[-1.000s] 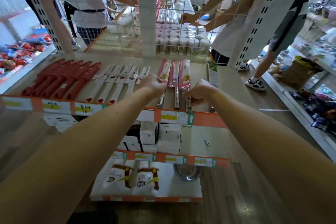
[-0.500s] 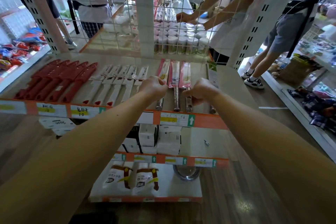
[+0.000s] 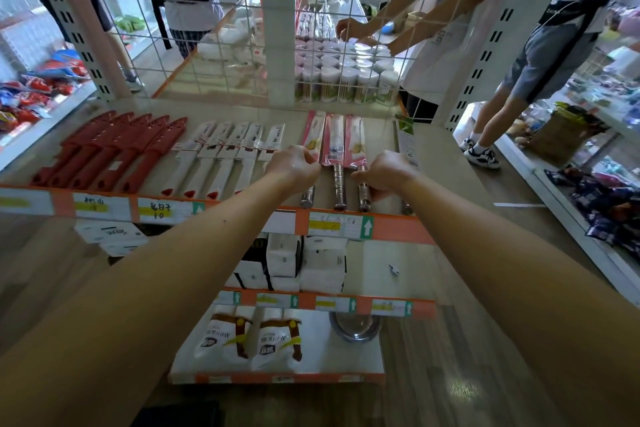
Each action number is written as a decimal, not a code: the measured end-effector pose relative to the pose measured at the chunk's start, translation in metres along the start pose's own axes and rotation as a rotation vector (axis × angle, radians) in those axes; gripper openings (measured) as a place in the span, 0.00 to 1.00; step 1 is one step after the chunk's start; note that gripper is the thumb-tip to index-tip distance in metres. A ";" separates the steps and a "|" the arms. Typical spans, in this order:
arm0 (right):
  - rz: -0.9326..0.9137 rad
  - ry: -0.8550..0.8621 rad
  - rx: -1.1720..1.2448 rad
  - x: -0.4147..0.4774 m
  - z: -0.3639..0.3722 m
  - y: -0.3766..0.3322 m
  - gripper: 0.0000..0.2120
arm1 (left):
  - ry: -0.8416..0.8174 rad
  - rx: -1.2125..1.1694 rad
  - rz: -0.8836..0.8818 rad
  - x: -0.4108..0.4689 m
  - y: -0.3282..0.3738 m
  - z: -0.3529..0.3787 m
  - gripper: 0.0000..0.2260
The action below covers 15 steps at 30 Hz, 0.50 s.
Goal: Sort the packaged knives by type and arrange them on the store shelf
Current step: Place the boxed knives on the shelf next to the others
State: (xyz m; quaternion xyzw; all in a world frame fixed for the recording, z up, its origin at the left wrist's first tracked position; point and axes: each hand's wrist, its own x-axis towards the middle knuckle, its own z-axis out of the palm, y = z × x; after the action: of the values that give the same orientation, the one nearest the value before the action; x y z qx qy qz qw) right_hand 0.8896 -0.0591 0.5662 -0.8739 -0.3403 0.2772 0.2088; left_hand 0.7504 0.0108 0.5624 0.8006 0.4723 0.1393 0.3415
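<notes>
Left hand (image 3: 294,167) pinches the left pink-packed knife (image 3: 313,132), right hand (image 3: 381,174) grips the right knife (image 3: 356,139) by its handle; a careless nudge could skew the middle knife (image 3: 334,142)

A handwritten shelf-edge price tag (image 3: 157,212) reads "10".
</notes>
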 end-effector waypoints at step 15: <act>0.016 0.051 -0.079 -0.037 0.008 0.001 0.15 | -0.083 -0.011 0.027 -0.023 -0.009 0.001 0.13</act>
State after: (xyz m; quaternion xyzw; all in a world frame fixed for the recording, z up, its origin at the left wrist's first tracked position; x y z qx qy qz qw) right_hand 0.8619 -0.0846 0.5721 -0.8909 -0.3386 0.2429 0.1807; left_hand 0.7328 -0.0066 0.5582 0.8100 0.4461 0.1135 0.3634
